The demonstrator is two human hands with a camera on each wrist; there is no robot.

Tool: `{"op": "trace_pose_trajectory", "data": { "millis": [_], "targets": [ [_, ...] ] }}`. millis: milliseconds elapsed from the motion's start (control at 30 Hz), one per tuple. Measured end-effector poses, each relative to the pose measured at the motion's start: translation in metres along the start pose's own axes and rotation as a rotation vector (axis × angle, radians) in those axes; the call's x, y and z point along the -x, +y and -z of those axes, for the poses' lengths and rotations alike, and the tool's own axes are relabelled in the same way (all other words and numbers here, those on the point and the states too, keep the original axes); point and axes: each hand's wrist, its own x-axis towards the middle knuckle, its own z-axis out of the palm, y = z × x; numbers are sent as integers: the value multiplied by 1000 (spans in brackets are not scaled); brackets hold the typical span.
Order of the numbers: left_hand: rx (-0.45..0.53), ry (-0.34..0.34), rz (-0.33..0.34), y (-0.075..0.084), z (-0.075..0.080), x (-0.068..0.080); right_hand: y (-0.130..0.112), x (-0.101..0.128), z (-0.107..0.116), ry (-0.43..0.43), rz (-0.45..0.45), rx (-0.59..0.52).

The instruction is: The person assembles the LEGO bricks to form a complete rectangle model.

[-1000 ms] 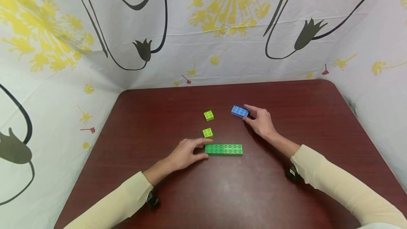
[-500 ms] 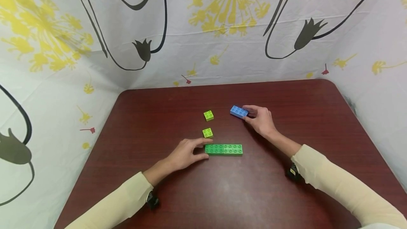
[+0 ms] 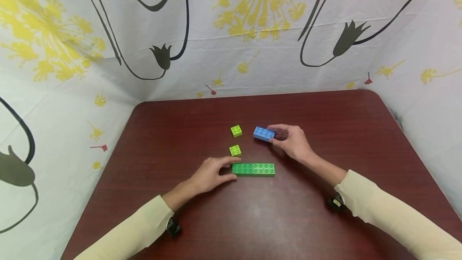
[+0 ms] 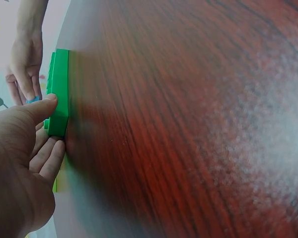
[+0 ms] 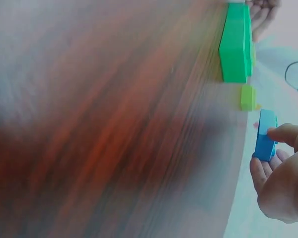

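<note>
A long green brick lies flat on the dark red table. My left hand pinches its left end between thumb and fingers; the green brick also shows edge-on in the left wrist view. My right hand pinches the right end of a blue brick, which is just behind the green brick's middle. In the right wrist view the blue brick sits between thumb and fingers. I cannot tell whether it touches the table.
Two small lime bricks lie left of the blue one, the far lime brick and the near lime brick, the latter close to my left fingers. A flower-print cloth walls the table on three sides.
My right hand has carried the blue brick to the left and a little nearer, towards the lime bricks. The left hand and green brick have stayed put.
</note>
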Motion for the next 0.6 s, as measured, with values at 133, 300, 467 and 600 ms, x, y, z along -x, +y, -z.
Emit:
{"op": "trace_pose_trajectory", "data": {
  "millis": [133, 300, 467, 600],
  "targets": [
    [2, 8, 6, 0, 0, 0, -10, 9, -3, -34, 31, -28],
    [1, 11, 11, 0, 0, 0, -20, 21, -5, -74, 75, -78],
    [1, 5, 21, 0, -1, -1, -24, 34, -7, -123, 94, -100],
    [7, 5, 12, 0, -1, -1, -27, 42, -9, -165, 102, -100]
  ]
}}
